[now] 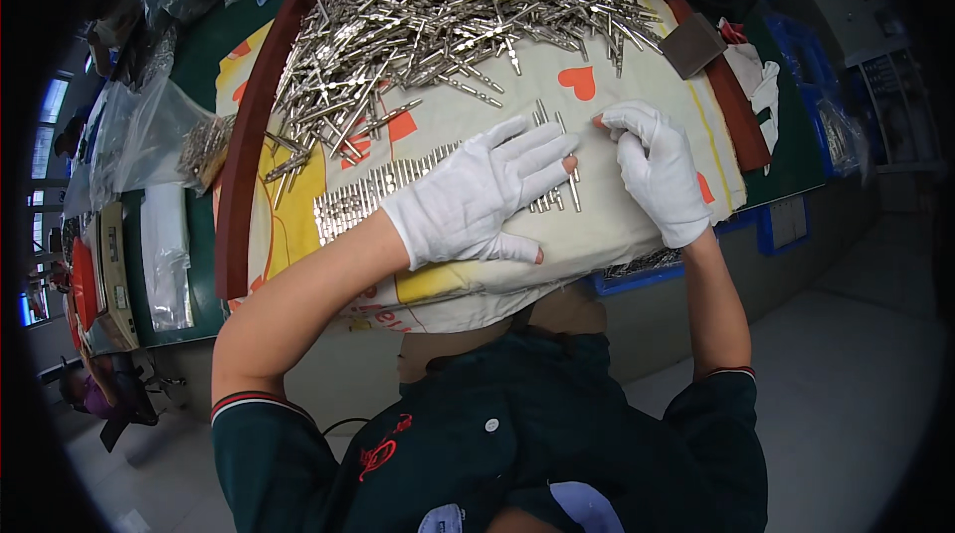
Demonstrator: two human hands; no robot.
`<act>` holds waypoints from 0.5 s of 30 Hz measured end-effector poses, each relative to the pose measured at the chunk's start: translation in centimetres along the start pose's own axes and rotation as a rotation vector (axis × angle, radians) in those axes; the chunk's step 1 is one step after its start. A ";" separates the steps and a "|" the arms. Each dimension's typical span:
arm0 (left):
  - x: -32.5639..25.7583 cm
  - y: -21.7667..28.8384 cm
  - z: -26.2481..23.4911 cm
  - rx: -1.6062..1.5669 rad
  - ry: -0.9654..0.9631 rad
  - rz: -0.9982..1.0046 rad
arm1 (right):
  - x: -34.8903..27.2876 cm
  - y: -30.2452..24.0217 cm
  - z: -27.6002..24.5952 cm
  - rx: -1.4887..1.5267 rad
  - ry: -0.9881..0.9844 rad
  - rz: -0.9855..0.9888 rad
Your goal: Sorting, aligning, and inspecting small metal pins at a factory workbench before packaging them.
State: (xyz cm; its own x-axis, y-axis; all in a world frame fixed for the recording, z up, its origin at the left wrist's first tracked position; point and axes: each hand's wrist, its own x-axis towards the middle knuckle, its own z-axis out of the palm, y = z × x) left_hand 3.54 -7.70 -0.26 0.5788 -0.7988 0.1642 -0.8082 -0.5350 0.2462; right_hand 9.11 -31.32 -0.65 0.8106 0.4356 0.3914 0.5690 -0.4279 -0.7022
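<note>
**Gloved hands lining up metal pins on a cloth-covered tray**

Both hands wear white gloves and rest on a cream cloth [617, 225] printed with red hearts and yellow patches, which covers a tray with a dark red rim [239, 165].

The left hand [482, 195] lies flat, palm down, fingers spread and pointing toward the right hand. It presses on the right end of a neat row of metal pins [373, 193] laid side by side; the row runs out from under the palm toward the person's left. A few more pins [565, 160] poke out just past the left fingertips, standing a little longer than the others.

The right hand [657, 170] sits just beside those pins, to their right, fingers curled and bunched together with the fingertips turned toward the left hand. Whether it is pinching a pin cannot be told, since the fingertips hide whatever is between them.

Beyond both hands, at the far side of the tray, a large loose heap of pins [458, 21] lies tangled in all directions, with stray ones trailing down toward the left forearm.

Far to the left of the left arm lies a clear plastic bag [149, 135]. Past the right hand, off the cloth's corner, sits a dark brown block [693, 44] next to a white rag [761, 86].
</note>
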 end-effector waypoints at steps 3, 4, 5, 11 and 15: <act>-0.6 0.0 -0.2 -0.005 -0.010 -0.019 | 1.3 0.0 0.5 -0.098 -0.095 -0.141; -0.6 0.1 -0.3 -0.015 -0.014 -0.028 | 1.8 -0.1 0.6 -0.143 -0.148 -0.212; -0.5 0.2 -0.4 -0.011 -0.018 -0.031 | 2.3 -0.1 0.6 -0.139 -0.145 -0.215; -0.1 1.1 0.4 -0.009 0.264 -0.282 | 4.1 -0.6 -1.0 -0.216 -0.554 -0.370; 1.0 1.3 0.4 -0.019 0.334 -0.373 | 4.5 -2.0 -1.0 -0.250 -0.720 -0.168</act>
State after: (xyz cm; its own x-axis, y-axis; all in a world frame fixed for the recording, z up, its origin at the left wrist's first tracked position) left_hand 3.05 -9.31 -0.15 0.8337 -0.4209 0.3575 -0.5393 -0.7598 0.3631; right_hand 11.75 -29.33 3.11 0.4704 0.8803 -0.0617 0.7594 -0.4394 -0.4798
